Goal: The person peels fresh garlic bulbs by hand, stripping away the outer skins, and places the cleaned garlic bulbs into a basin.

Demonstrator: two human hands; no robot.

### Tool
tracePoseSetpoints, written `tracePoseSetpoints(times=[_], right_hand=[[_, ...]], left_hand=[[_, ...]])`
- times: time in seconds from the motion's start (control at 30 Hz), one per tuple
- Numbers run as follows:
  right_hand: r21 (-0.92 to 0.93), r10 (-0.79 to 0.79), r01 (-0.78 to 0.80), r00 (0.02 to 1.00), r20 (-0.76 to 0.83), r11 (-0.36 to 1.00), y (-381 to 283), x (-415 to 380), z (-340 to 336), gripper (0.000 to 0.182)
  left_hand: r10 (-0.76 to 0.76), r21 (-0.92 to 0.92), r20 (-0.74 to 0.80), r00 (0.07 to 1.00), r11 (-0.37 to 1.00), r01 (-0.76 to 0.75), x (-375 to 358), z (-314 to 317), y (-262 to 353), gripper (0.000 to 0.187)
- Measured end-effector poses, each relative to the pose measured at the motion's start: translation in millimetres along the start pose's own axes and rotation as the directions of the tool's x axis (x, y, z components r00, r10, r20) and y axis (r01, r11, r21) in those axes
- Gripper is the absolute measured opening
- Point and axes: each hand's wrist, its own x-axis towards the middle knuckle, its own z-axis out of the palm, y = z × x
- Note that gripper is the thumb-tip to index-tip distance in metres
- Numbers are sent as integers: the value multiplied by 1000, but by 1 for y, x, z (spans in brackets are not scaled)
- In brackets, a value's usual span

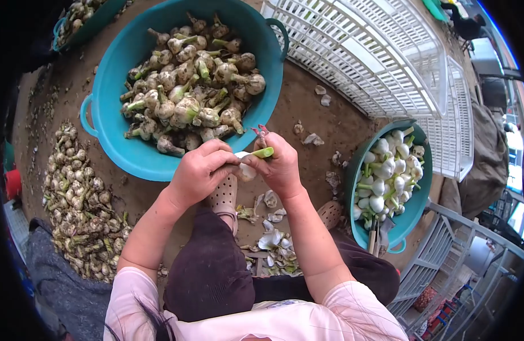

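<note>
In front of my knees, a garlic bulb (246, 173) with white skin and a cut green stem (264, 152) is between my hands. My left hand (200, 171) is closed, its fingertips pinched at the bulb's left side. Wrapped round the bulb and stem from the right is my right hand (279, 166). A small red-tipped piece (261, 132) sticks up past its fingers; I cannot tell what it is. Just beyond my hands, a big teal tub (117, 136) holds unpeeled, soil-stained garlic (188, 108).
At right, a smaller green tub (358, 159) holds clean white garlic (381, 176), with wooden-handled tools (373, 238) at its near edge. Loose garlic (83, 210) is heaped at left. Peelings (279, 244) lie between my feet. White plastic crates (364, 51) and a metal frame (438, 250) stand at right.
</note>
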Motion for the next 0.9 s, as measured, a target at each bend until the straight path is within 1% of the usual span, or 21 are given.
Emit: tracePoseSetpoints(times=[0.07, 0.13, 0.2, 0.23, 0.27, 0.3, 0.33, 0.37, 0.4, 0.47, 0.5, 0.53, 0.57, 0.6, 0.67, 0.7, 0.73, 0.8, 0.83, 0.87, 0.9], right_hand=[[4, 40, -40, 999, 10, 999, 12, 1, -5, 34], [-19, -3, 4, 998, 56, 1000, 19, 3, -8, 35], [-36, 55, -53, 997, 51, 998, 27, 3, -6, 32], [109, 234, -227, 971, -52, 968, 32, 1, -3, 29], [266, 413, -371, 902, -126, 890, 39, 0, -2, 28], [465, 596, -495, 798, -90, 734, 53, -2, -2, 28], [522, 704, -575, 707, -70, 629, 61, -4, -8, 29], [655, 782, -563, 619, -71, 504, 67, -5, -9, 30], [770, 846, -518, 530, -53, 373, 72, -4, -10, 30], [773, 840, -498, 536, -82, 393, 71, -7, -12, 31], [702, 779, -501, 615, -122, 506, 68, -9, -11, 31], [624, 711, -493, 688, -147, 606, 63, -12, -9, 30], [606, 649, -484, 758, -70, 631, 58, -15, -12, 29], [611, 645, -485, 762, -57, 626, 54, -16, -11, 29], [676, 589, -458, 807, 44, 577, 46, -16, -9, 30], [643, 530, -438, 846, 59, 628, 44, -15, -9, 32], [641, 529, -439, 847, 60, 630, 43, -13, -10, 32], [628, 637, -502, 771, 12, 595, 43, -9, -12, 33], [632, 691, -523, 722, -28, 572, 45, -8, -8, 35], [633, 693, -522, 720, -32, 572, 47, -9, -8, 35], [668, 706, -514, 708, -22, 537, 48, -10, -7, 35]], left_hand=[[21, 22, 124, 992, 999, -24, 12, 1, -2, 15], [53, 24, 200, 978, 998, -59, 20, 6, -9, 16], [-5, 340, 348, 937, 932, -121, 22, 12, -15, 17], [51, 307, 398, 916, 934, -185, 23, 15, -16, 18], [53, 303, 403, 914, 934, -188, 22, 16, -12, 18], [73, 196, 419, 905, 966, -168, 21, 17, -3, 18], [92, 86, 431, 898, 986, -143, 17, 18, 5, 18], [97, -33, 495, 863, 995, -93, 10, 19, 8, 19], [102, -67, 587, 803, 995, -77, 5, 19, 14, 19], [97, 15, 544, 833, 992, -125, -4, 26, 15, 22], [39, 9, 362, 931, 999, -46, -4, 31, 9, 29], [-33, -10, 165, 986, 999, 35, -3, 35, 3, 36], [-208, -167, 60, 976, 962, 216, 2, 36, 2, 52], [-277, -346, 95, 956, 891, 293, 4, 38, -13, 67], [-380, -589, 238, 894, 675, 444, 16, 46, -21, 56], [-384, -690, 274, 882, 560, 458, 17, 55, -27, 37], [-384, -692, 271, 883, 560, 456, 14, 59, -34, 37], [-477, -700, 156, 865, 564, 437, 10, 66, -44, 17], [-415, -636, 71, 907, 682, 362, 13, 66, -37, 10], [-413, -636, 75, 908, 681, 362, 12, 68, -33, 10], [-343, -612, 28, 939, 737, 287, 10, 68, -30, 13]])
